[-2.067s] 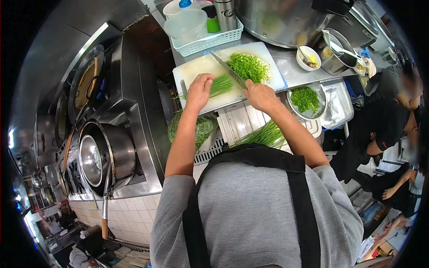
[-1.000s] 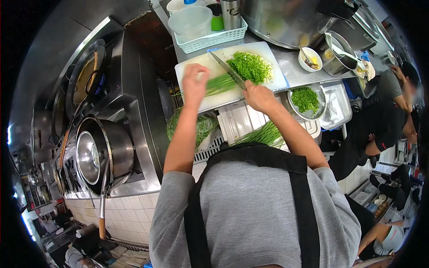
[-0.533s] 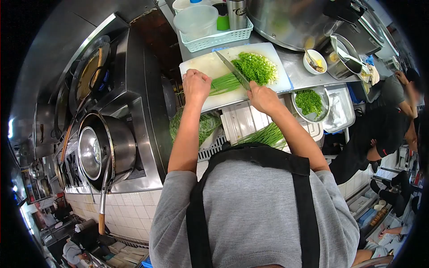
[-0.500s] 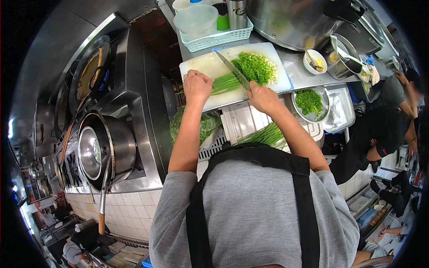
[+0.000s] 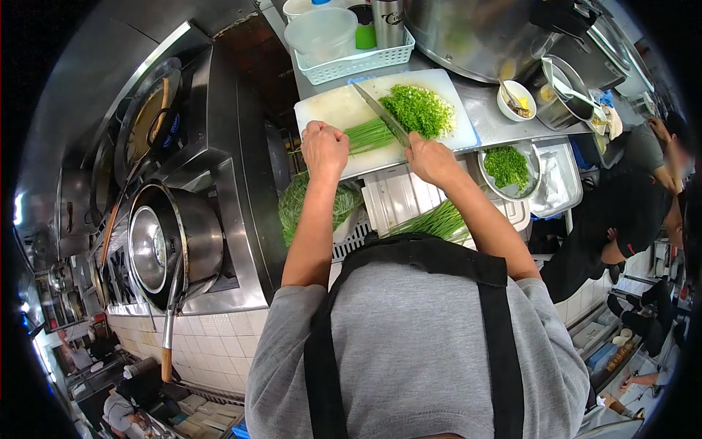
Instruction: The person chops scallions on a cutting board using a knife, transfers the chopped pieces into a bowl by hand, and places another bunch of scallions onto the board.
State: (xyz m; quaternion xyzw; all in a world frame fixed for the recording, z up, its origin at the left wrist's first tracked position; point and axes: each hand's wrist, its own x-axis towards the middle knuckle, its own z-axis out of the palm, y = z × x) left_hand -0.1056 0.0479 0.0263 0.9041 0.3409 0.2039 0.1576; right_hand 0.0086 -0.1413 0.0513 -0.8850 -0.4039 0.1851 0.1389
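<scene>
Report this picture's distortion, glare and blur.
Head view: strong fisheye curvature, black corners; head view: reflections on the steel pot at left and the counter; head view: knife and chopped greens fairly crisp, but a blurred patch over the head of a co-worker.

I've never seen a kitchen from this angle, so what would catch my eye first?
Probably the bright heap of chopped greens on the white cutting board, with the knife in the right hand slanting along its left side. Further left, the left hand curls over long green stalks. Beyond the board, a big metal pot stands right of centre.
</scene>
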